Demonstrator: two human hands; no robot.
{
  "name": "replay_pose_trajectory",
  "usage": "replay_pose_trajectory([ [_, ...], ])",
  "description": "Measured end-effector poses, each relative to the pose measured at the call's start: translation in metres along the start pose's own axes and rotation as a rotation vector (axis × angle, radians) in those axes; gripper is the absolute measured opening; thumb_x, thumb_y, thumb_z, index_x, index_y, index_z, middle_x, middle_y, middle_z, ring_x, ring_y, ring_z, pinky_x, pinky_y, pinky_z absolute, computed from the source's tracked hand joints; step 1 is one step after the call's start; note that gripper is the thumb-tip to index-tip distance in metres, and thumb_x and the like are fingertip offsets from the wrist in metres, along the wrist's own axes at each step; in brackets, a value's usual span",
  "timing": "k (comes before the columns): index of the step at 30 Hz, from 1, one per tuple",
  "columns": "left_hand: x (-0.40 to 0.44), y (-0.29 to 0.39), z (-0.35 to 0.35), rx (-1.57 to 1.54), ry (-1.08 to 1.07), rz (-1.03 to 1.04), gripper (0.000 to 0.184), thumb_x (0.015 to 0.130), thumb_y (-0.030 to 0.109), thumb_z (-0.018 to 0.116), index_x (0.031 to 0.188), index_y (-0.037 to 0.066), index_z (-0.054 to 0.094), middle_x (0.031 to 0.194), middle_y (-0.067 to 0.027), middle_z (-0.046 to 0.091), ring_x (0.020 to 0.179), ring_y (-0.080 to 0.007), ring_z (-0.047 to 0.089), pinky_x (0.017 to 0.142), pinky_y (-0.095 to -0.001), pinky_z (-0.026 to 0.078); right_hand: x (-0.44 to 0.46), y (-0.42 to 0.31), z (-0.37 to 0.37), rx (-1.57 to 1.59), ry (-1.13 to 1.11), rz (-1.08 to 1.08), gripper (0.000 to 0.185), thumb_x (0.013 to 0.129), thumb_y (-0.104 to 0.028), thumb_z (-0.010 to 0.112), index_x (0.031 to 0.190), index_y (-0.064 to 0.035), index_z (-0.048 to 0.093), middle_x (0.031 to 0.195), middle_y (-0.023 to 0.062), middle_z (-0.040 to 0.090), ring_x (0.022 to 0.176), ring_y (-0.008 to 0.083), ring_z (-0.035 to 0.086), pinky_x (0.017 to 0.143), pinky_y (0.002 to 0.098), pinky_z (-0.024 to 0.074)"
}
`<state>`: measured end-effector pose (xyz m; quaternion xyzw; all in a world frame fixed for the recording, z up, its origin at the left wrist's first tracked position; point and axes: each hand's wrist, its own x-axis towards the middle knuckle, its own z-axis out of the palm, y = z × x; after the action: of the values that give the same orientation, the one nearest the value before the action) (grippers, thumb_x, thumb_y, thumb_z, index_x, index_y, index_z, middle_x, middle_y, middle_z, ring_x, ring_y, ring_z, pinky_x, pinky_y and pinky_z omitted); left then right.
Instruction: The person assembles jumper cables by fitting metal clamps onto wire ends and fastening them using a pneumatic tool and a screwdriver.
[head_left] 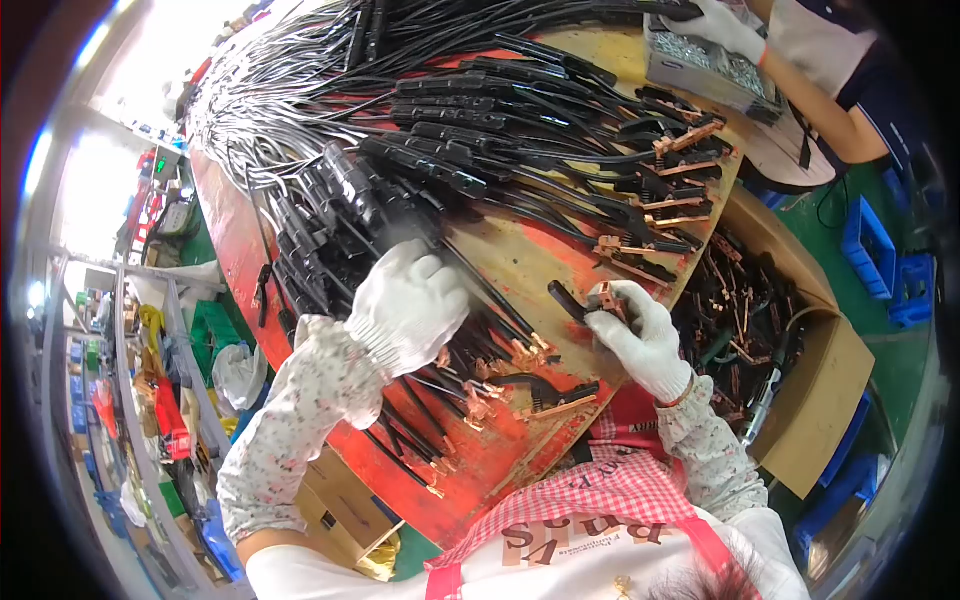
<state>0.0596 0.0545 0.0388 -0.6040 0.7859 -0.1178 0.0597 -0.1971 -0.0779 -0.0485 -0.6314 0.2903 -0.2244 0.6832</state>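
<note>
My left hand (412, 302), in a white knitted glove, is closed in a fist over the bundle of black cables. What it grips is hidden, and a dark shape just above it is blurred. My right hand (645, 340), gloved too, is closed round a welding earth clamp (606, 300) with copper jaws and a black handle, at the table's right edge. Black cables with copper ends (535, 348) lie between the hands. Below them another clamp (555, 400) rests on the red tabletop. Black plastic sleeves or handles (440, 165) lie in rows above.
The worn red and yellow table (520, 235) carries a large fan of cables (270, 90) and finished-looking clamps (680, 190) along its right edge. A cardboard box of clamps (830, 390) stands at right. A co-worker's gloved hand (725, 30) is by a box of metal parts (705, 65).
</note>
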Motion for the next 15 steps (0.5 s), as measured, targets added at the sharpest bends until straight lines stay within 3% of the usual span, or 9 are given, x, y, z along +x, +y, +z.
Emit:
replay_pose_trajectory([
  [1, 0.002, 0.002, -0.001, 0.013, -0.061, -0.089, 0.018, 0.078, 0.025, 0.070, 0.071, 0.014, 0.058, 0.068, 0.0002, 0.055, 0.074, -0.0208, 0.061, 0.074, -0.0371, 0.047, 0.000, 0.003, -0.002, 0.008, 0.008, 0.006, 0.031, 0.090, -0.015, 0.073, 0.116, -0.0010, 0.062, 0.085, 0.0007, 0.062, 0.074, 0.0061, 0.055, 0.067, 0.0236, 0.0455],
  [2, 0.000, -0.001, -0.007, 0.032, -0.129, 0.017, 0.016, 0.082, 0.027, 0.070, 0.081, 0.012, 0.062, 0.067, -0.0013, 0.058, 0.072, -0.0211, 0.064, 0.074, -0.0368, 0.048, 0.001, 0.008, -0.003, -0.031, 0.002, -0.015, 0.032, 0.090, -0.016, 0.074, 0.116, -0.0014, 0.062, 0.084, 0.0009, 0.062, 0.075, 0.0062, 0.056, 0.068, 0.0241, 0.0459],
  [3, 0.005, 0.002, -0.007, 0.031, -0.138, 0.021, 0.016, 0.082, 0.027, 0.070, 0.081, 0.012, 0.062, 0.067, -0.0013, 0.058, 0.072, -0.0211, 0.064, 0.074, -0.0368, 0.048, 0.001, 0.012, -0.004, -0.068, -0.007, -0.036, 0.032, 0.090, -0.016, 0.074, 0.116, -0.0018, 0.063, 0.083, 0.0010, 0.062, 0.075, 0.0063, 0.056, 0.069, 0.0246, 0.0463],
  [6, 0.015, 0.012, -0.004, 0.089, -0.283, -0.036, 0.025, 0.084, 0.027, 0.068, 0.104, 0.013, 0.063, 0.073, -0.0029, 0.061, 0.068, -0.0223, 0.066, 0.068, -0.0357, 0.053, 0.002, 0.011, -0.003, -0.062, -0.012, -0.103, 0.034, 0.089, -0.018, 0.075, 0.116, -0.0026, 0.062, 0.083, 0.0024, 0.063, 0.074, 0.0070, 0.056, 0.068, 0.0256, 0.0461],
  [7, 0.020, 0.017, -0.002, 0.085, -0.287, -0.029, 0.025, 0.084, 0.027, 0.068, 0.104, 0.013, 0.063, 0.073, -0.0029, 0.061, 0.068, -0.0223, 0.066, 0.068, -0.0357, 0.053, 0.002, 0.012, -0.002, -0.059, -0.007, -0.097, 0.034, 0.089, -0.018, 0.075, 0.116, -0.0026, 0.062, 0.083, 0.0024, 0.063, 0.074, 0.0070, 0.056, 0.068, 0.0256, 0.0461],
  [10, 0.030, 0.022, 0.019, 0.127, -0.399, -0.176, 0.021, 0.087, 0.023, 0.063, 0.105, 0.013, 0.064, 0.073, -0.0035, 0.062, 0.068, -0.0243, 0.069, 0.051, -0.0358, 0.055, 0.002, 0.014, -0.004, -0.023, 0.009, -0.107, 0.035, 0.088, -0.019, 0.076, 0.117, -0.0035, 0.063, 0.081, 0.0030, 0.064, 0.070, 0.0081, 0.056, 0.064, 0.0266, 0.0451],
  [11, 0.034, 0.022, 0.026, 0.127, -0.399, -0.170, 0.021, 0.087, 0.023, 0.063, 0.105, 0.013, 0.064, 0.073, -0.0035, 0.062, 0.068, -0.0243, 0.069, 0.051, -0.0358, 0.055, 0.002, 0.013, -0.006, -0.063, -0.019, -0.082, 0.035, 0.088, -0.019, 0.076, 0.116, -0.0033, 0.063, 0.080, 0.0032, 0.064, 0.068, 0.0084, 0.056, 0.062, 0.0269, 0.0444],
  [13, 0.051, 0.025, 0.025, -0.103, -0.554, -0.390, 0.025, 0.095, 0.031, 0.053, 0.099, 0.010, 0.065, 0.076, -0.0185, 0.069, 0.077, -0.0404, 0.070, 0.065, -0.0516, 0.057, 0.002, 0.014, -0.007, -0.098, -0.046, -0.057, 0.035, 0.088, -0.019, 0.076, 0.116, -0.0031, 0.062, 0.080, 0.0034, 0.064, 0.066, 0.0086, 0.055, 0.060, 0.0272, 0.0438],
  [15, 0.050, 0.022, 0.032, -0.161, -0.608, -0.399, 0.026, 0.095, 0.030, 0.053, 0.095, 0.007, 0.065, 0.077, -0.0175, 0.070, 0.074, -0.0400, 0.071, 0.064, -0.0499, 0.058, 0.002, 0.015, -0.007, -0.096, -0.036, -0.108, 0.036, 0.087, -0.020, 0.076, 0.116, -0.0025, 0.062, 0.078, 0.0030, 0.063, 0.064, 0.0080, 0.054, 0.058, 0.0268, 0.0431],
])
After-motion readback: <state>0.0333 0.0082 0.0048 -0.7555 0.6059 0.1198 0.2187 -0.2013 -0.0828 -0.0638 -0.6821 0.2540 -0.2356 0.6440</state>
